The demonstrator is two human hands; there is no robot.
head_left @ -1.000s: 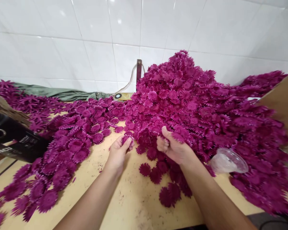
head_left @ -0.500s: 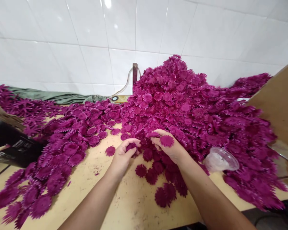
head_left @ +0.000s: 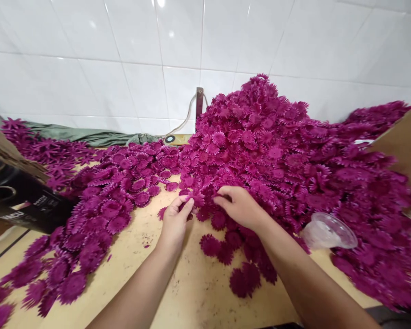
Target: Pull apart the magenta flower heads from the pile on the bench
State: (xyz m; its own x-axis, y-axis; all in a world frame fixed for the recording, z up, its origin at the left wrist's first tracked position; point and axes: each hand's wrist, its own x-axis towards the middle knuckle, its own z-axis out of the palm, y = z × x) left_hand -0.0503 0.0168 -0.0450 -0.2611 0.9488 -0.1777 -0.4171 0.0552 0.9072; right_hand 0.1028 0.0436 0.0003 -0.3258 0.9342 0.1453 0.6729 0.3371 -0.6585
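Note:
My left hand point(head_left: 176, 214) is closed in a pinch between thumb and forefinger. A round magenta fabric flower piece with fringed edges point(head_left: 196, 198) stands out from its fingertips toward the right. Just across from it, my right hand point(head_left: 240, 208) is curled with thumb and fingers together. Whatever those fingers hold cannot be told apart from the magenta behind them. Both hands hover at the near edge of a big heap of the same flower pieces point(head_left: 260, 132). Several loose ones point(head_left: 210, 245) lie below the hands on the table point(head_left: 192, 292).
A long pile of flower pieces point(head_left: 96, 224) spreads on the left, beside a black printed box point(head_left: 23, 201). A clear plastic cup point(head_left: 329, 230) lies tipped at the right, near a cardboard panel point(head_left: 400, 151). Green cloth point(head_left: 89, 135) runs along the tiled wall point(head_left: 140, 87).
The flower piece that lay against the back of my right hand no longer shows there. My left fingers now hold a piece outward at their tips. The view has shifted slightly left.

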